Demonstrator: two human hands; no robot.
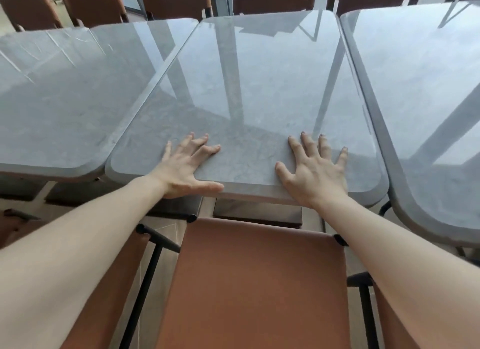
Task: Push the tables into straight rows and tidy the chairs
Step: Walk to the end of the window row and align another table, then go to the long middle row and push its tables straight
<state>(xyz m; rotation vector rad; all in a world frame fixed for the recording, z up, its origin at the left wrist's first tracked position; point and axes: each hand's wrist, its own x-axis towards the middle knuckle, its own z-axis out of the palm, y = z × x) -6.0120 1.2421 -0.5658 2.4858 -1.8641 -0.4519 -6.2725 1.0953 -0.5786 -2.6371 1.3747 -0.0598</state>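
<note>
Table: glossy grey stone-look middle table (249,94), near edge under both palms.
Left hand (185,167): fingers spread, flat on top.
Right hand (315,173): fingers splayed flat.
Chair: brown leather chair (259,283), seemingly tucked below.

Middle table (249,89) between two tables — chair (257,283) before it, hands on edge.

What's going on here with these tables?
A person leans over a brown chair and presses both hands flat on the near edge of the middle grey table, left hand and right hand. That table sits between two others, its near edge sticking out past the left table.
</note>
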